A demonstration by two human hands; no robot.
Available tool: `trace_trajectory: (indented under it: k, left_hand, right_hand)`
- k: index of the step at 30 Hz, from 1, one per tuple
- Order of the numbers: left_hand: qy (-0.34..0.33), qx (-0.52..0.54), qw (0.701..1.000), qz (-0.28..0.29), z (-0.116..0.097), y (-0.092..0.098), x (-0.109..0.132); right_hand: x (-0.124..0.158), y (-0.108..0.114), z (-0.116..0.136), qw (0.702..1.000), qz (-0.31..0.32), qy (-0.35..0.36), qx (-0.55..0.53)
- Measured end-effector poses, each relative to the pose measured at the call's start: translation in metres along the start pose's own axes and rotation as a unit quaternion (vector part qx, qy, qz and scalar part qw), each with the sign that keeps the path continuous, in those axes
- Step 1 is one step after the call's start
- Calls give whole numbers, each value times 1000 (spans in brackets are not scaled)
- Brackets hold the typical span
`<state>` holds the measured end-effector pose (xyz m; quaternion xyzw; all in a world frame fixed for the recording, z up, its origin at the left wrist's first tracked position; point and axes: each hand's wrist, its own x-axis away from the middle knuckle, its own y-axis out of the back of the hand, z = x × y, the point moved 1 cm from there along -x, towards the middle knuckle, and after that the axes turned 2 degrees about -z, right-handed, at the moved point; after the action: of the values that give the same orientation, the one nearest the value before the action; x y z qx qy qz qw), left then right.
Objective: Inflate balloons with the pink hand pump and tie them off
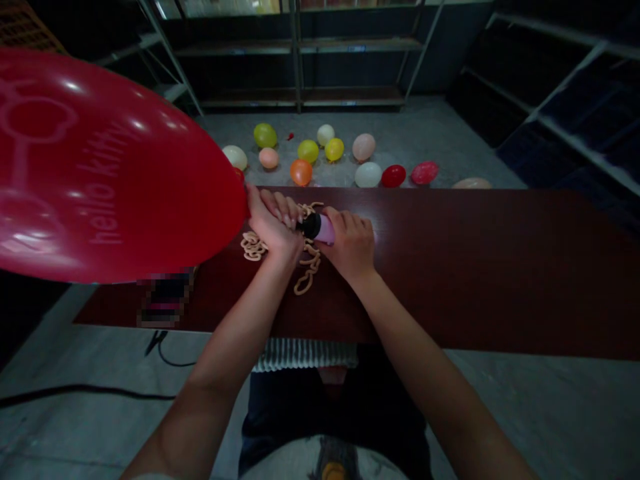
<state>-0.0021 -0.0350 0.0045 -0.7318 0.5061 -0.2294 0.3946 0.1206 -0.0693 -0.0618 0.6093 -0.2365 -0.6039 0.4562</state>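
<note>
Holding: left grip (274, 225), closed narrow around the meeting point of a red latex balloon (105, 167) and the black nozzle (309, 226) of a pink-and-black inflator (326, 229); right grip (350, 243), closed around the inflator's pink body.

Step in hand: balloon neck and inflator held together in both grips, with the balloon full and rounded.

Balloon: printed with paler "hello kitty" lettering and an outline motif; above the left part of the tabletop (475, 267), cut off by the view's left edge.

Inflator: just above the tabletop's middle, between the two grips, its end touching or nearly touching the looped cord.

Cord: tangle of tan looped cord (253, 247) lying on the tabletop, under and around both grips.

Beyond the tabletop: loose inflated balloons (309, 151) in green, yellow, orange, peach, white and red on a concrete floor (425, 127), with metal shelving (300, 53) behind them.

Below the tabletop's near edge: ribbed pale object (305, 353), kind unclear; black cable (75, 390) on the floor.

Hidden: balloon neck and its join with the nozzle, covered by the left grip. Pixelated patch (165, 300) on the tabletop, contents unreadable. Cannot tell whether the inflator is running.
</note>
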Motion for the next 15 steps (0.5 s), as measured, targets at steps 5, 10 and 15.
trace_trajectory:
  k: [5,10,15]
  left_hand:
    - [22,-5,1000,-1,6,1,4]
    - [39,-2,999,18,5,4,-4]
    - [41,2,998,40,-6,11,-23]
  right_hand:
    - [3,4,3,998,-12,56,23]
    - [1,10,8,995,-21,77,64]
    - [-5,23,5,990,-43,90,104]
